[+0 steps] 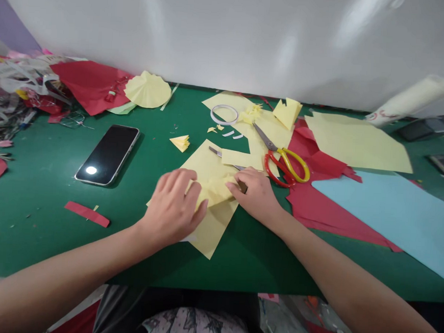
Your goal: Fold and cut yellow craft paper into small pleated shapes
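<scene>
Low over the table, my left hand (174, 206) is curled over a folded piece of pale yellow paper (217, 190). My right hand (258, 193) pinches the right end of that same piece with thumb and fingers. Beneath both lies a flat yellow sheet (212, 235). Beyond my hands a thin metal blade (214, 151) shows, partly covered by a small yellow strip (242, 159); a dark brown end sits by my right thumb, and I cannot tell whether it belongs to the blade. Scissors (277, 152) with red and yellow handles rest open beside my right hand.
On the left are a phone (108, 154), a red strip (87, 213) and a pleated yellow paper round (148, 89). A tape ring (224, 115) and paper scraps lie ahead. Red paper (326, 210) and a light blue sheet (385, 208) spread right.
</scene>
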### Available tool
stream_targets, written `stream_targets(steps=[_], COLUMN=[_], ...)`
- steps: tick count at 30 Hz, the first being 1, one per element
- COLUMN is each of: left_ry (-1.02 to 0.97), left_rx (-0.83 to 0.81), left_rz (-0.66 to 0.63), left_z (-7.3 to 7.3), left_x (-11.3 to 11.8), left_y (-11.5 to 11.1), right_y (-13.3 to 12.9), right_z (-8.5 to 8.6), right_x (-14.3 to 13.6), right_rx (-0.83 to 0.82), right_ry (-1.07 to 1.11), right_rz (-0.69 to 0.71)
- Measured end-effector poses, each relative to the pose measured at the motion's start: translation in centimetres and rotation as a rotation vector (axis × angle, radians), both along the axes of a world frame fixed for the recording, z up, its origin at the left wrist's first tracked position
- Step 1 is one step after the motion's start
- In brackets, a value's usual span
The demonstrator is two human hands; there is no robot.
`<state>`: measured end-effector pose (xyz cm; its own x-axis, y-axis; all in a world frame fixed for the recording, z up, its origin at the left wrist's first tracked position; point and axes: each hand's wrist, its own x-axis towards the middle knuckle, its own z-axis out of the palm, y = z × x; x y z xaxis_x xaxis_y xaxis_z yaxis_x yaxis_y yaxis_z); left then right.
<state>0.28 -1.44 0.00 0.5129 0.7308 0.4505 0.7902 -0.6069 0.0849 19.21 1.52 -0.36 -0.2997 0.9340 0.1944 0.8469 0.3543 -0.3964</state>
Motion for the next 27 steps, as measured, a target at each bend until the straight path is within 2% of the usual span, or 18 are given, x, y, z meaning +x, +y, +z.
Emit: stream_targets(steps=[3,5,12,27], left_ry=[0.067,0.131,0.257,0.275], left_rx=[-0.062,-0.131,-0.260,-0.341], left_rz=[-0.288,-0.356,-0.326,-0.304], left_z=[-0.7,-1.2,-1.7,-2.2], left_x=[0.4,0.6,0.9,0.7], left_y=[-0.7,-1.2,-1.9,-1.6], right_y=[0.1,0.1,0.2,0.4], right_z=[-0.2,-0.3,-0.6,-1.2], right_x=[-0.2,-0.2,-0.5,-0.9], right_rx=[0.006,0.018,0.057,0.067], right_ry=[-0.014,-0.032,-0.044,-0.130], right_rz=[-0.020,-0.026,-0.057,-0.089])
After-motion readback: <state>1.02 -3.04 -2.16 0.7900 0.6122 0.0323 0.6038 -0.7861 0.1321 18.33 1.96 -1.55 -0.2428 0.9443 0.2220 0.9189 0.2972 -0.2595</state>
